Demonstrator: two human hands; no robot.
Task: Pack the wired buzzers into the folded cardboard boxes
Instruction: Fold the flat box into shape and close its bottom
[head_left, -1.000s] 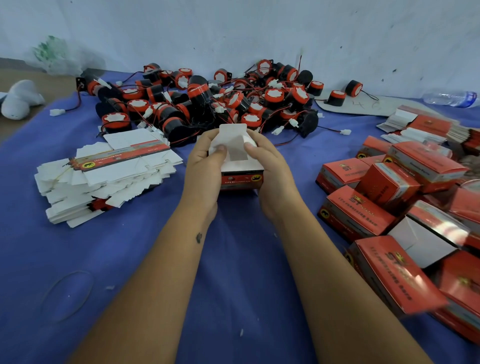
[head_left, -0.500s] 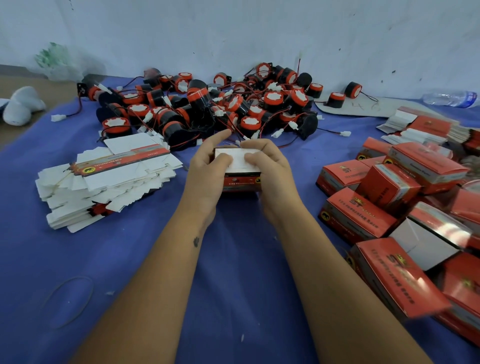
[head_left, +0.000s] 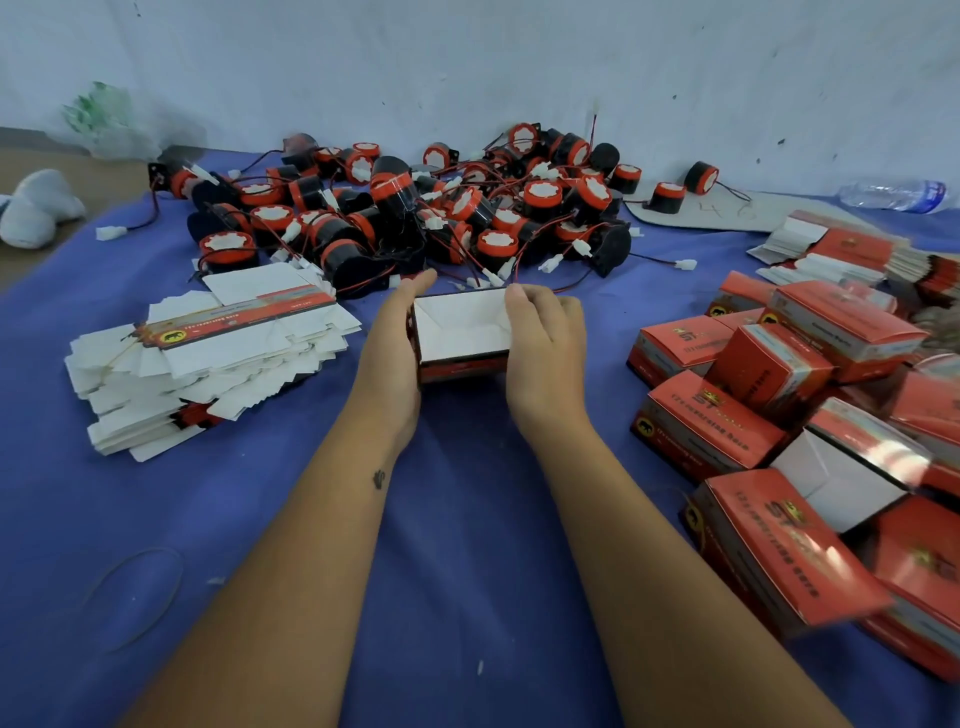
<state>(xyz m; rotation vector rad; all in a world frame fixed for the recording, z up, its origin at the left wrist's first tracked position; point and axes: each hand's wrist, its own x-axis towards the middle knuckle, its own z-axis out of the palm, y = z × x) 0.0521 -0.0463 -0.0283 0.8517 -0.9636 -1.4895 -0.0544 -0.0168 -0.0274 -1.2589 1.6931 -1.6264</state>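
Both forearms reach forward over the blue cloth and meet at a small cardboard box that sits on the cloth just in front of the buzzer pile. The box shows a white folded flap face on top and a red printed band along its near side. The left hand lies against the box's left end, palm turned inward, fingers stretched forward along that side with the fingertips past the far corner; it presses the box rather than curling round it. The right hand grasps the right end, its fingers bent over the top far edge and the thumb side hidden behind the box.

The wired buzzers, black bodies with red rings and white faces, lie in a tangled heap of red and black leads with white plugs near the wall. One buzzer and another beside it sit apart to the right on a grey sheet. A bundle of flat unfolded boxes lies left of the hands. Closed red boxes are piled on the right, with a further stack of flat ones behind them. A plastic water bottle lies by the wall, and a rubber band rests on the cloth near the left forearm.
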